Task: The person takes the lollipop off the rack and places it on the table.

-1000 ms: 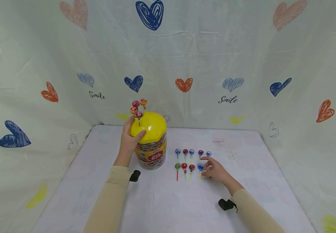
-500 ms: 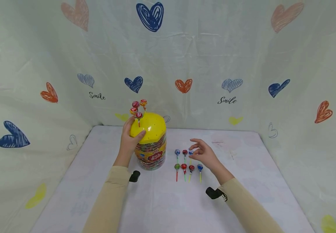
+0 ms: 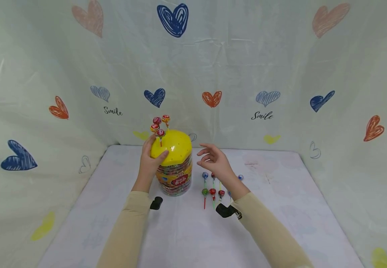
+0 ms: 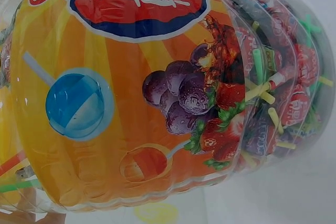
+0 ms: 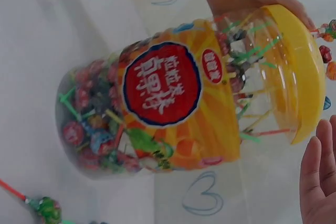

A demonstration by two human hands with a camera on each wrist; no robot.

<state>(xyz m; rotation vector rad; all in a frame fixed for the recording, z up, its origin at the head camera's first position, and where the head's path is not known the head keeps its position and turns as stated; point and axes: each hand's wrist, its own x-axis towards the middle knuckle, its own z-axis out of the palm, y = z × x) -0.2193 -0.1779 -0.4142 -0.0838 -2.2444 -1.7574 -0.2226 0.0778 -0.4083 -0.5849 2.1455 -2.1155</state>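
Left grip clasps yellow lid; right grip unclear; only left wrist view shows printed grapes

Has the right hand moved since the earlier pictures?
Yes: the right hand has moved left and up in the head view, nearer the unmoved yellow lid.

jar x1, hands x2, pops atop x4
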